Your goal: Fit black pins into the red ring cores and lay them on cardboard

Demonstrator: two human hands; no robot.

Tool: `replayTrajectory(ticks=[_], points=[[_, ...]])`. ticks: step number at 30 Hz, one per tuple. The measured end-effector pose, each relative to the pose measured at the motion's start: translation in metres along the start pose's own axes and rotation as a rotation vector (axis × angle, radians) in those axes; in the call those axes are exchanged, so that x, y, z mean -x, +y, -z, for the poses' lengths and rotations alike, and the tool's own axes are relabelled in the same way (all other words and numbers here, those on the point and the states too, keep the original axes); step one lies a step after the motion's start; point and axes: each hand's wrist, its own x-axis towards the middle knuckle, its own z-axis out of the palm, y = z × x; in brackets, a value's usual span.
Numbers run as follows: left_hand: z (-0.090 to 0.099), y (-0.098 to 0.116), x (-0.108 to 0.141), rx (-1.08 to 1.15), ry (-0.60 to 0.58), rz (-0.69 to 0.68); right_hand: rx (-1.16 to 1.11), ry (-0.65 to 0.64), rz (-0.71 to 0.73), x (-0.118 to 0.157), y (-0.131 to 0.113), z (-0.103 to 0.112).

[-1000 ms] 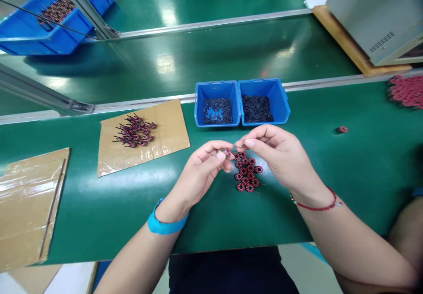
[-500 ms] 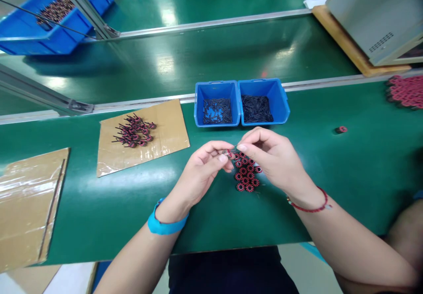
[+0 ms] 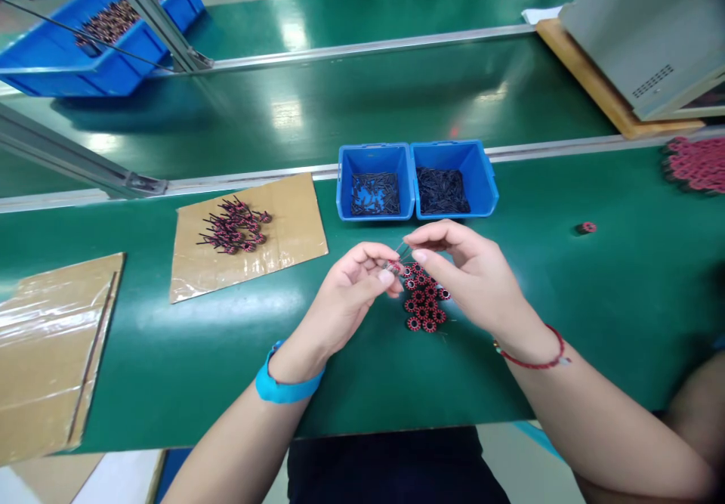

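My left hand (image 3: 354, 285) pinches a small red-and-black wound ring (image 3: 392, 267) between thumb and fingertips. Thin wires (image 3: 403, 248) stick out of it toward my right hand (image 3: 467, 262), whose thumb and forefinger are close together at the wires; whether they grip one is too small to make out. Just below my fingers lies a cluster of similar rings (image 3: 421, 307) on the green table. Two blue bins stand beyond my hands: the left bin (image 3: 375, 215) has a thin layer of short black tubes, the right bin (image 3: 456, 213) a thicker heap.
Rings with black-sleeved leads (image 3: 235, 226) lie on a cardboard sheet (image 3: 192, 277). Another sheet (image 3: 45, 360) is at far left. A single ring (image 3: 586, 228) and a pink-red pile (image 3: 696, 164) are at right. A person's arm (image 3: 696, 406) shows at the right edge.
My right thumb and forefinger have opened slightly, and the wires between my hands show more clearly. My left hand still holds the ring. The view has shifted slightly.
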Motion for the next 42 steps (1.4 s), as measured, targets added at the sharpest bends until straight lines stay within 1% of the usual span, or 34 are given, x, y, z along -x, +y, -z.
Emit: replayTrajectory(ticks=[5, 7, 8, 10, 13, 15, 17, 20, 23, 25, 28, 31, 34, 38, 40, 42], points=[[-0.002, 0.0, 0.001, -0.037, -0.001, 0.008, 0.026, -0.031, 0.053, 0.0, 0.0, -0.003], [-0.002, 0.0, 0.001, -0.044, 0.0, 0.005, 0.085, -0.019, 0.104, 0.0, 0.0, -0.003], [-0.002, -0.001, 0.001, -0.048, 0.001, 0.001, 0.135, -0.005, 0.145, 0.001, 0.001, -0.004], [-0.001, -0.002, 0.001, -0.057, 0.006, -0.006, 0.277, 0.041, 0.272, 0.002, 0.002, -0.006], [-0.001, -0.004, 0.0, -0.051, 0.032, -0.01, 0.587, 0.118, 0.533, 0.002, 0.006, -0.009], [-0.002, -0.005, -0.001, -0.005, 0.051, 0.001, 0.759, 0.149, 0.681, 0.002, 0.008, -0.011], [-0.002, -0.004, -0.002, 0.063, 0.06, 0.015, 0.834, 0.15, 0.769, 0.001, 0.01, -0.011], [-0.002, -0.002, -0.004, 0.134, 0.06, 0.025, 0.828, 0.113, 0.809, -0.001, 0.012, -0.009], [-0.001, 0.0, -0.005, 0.149, 0.058, 0.024, 0.707, 0.051, 0.756, -0.002, 0.011, -0.006], [0.0, 0.001, -0.005, 0.148, 0.06, 0.024, 0.564, 0.026, 0.653, -0.002, 0.01, -0.005], [-0.001, 0.001, -0.004, 0.131, 0.066, 0.021, 0.375, 0.073, 0.513, -0.001, 0.008, -0.005], [-0.001, 0.0, -0.003, 0.08, 0.084, -0.002, 0.329, 0.103, 0.468, 0.0, 0.006, -0.005], [-0.002, 0.0, -0.002, 0.029, 0.092, -0.014, 0.275, 0.055, 0.372, 0.0, 0.006, -0.004], [-0.002, 0.001, -0.002, 0.005, 0.036, -0.001, 0.129, -0.039, 0.192, -0.004, 0.005, 0.0], [-0.001, 0.001, -0.001, -0.004, 0.014, 0.009, 0.087, -0.099, 0.144, -0.006, 0.005, 0.003], [-0.001, 0.002, -0.001, -0.016, -0.005, 0.017, 0.084, -0.14, 0.134, -0.007, 0.003, 0.005]])
